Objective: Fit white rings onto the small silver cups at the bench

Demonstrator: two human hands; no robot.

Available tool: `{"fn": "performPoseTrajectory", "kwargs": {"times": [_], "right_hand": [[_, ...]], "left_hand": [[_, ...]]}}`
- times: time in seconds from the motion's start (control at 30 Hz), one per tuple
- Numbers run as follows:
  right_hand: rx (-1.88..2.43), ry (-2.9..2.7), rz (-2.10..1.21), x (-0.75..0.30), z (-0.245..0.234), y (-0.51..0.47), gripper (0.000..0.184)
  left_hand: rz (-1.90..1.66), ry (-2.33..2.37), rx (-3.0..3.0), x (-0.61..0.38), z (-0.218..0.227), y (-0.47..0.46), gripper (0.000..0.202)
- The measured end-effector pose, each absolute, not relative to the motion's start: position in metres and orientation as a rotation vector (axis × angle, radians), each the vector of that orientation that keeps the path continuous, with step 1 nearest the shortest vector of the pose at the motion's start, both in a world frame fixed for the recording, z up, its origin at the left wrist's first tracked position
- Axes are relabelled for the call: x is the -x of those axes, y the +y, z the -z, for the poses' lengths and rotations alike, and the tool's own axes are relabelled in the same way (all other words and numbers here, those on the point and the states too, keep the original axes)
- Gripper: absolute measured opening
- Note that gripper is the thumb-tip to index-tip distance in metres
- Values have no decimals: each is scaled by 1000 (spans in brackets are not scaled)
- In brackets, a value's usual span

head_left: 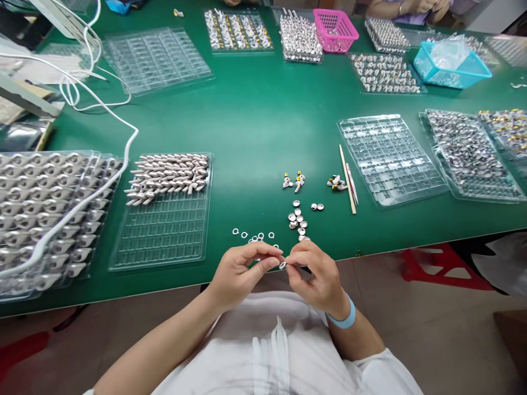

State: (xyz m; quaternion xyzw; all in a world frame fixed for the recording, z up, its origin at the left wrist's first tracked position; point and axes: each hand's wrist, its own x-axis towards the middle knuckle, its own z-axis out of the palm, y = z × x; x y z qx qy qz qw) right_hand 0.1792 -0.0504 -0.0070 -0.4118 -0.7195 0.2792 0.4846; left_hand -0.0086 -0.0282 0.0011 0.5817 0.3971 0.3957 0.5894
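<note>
My left hand (241, 270) and my right hand (315, 271) meet at the near edge of the green table (255, 120). Both are pinched together around a tiny silver ring-like part (282, 265) held between the fingertips. Just beyond them lie several small white rings (253, 236) and a cluster of small silver caps (297, 218). Farther out sit a few white earbud-like pieces with gold tips (293, 181) and another small group (336, 182). A thin wooden stick (347, 178) and tweezers (352, 182) lie to the right.
A clear tray half filled with white parts (167, 178) is at left, beside stacked full trays (45, 208) crossed by a white cable (102, 104). An empty clear tray (389, 159) and filled trays lie right. Pink (334, 30) and blue (450, 66) baskets stand at the back. Another person's hands (411, 8) are at far right.
</note>
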Motion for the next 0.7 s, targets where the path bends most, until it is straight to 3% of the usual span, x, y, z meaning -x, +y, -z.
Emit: {"fn": "performPoseTrajectory", "kwargs": {"times": [0.17,0.43,0.7], "right_hand": [[866,-1738,-865,-180,4,-49,21],[813,-1732,-1017,-179,6,-50,15],[800,-1747,-1085,-179,6,-50,8]], "left_hand": [[-813,670,-1134,14,4,-17,7],[-719,462,-1439,21,-1,-4,3],[-637,438,-1514,25,2,-4,13]]}}
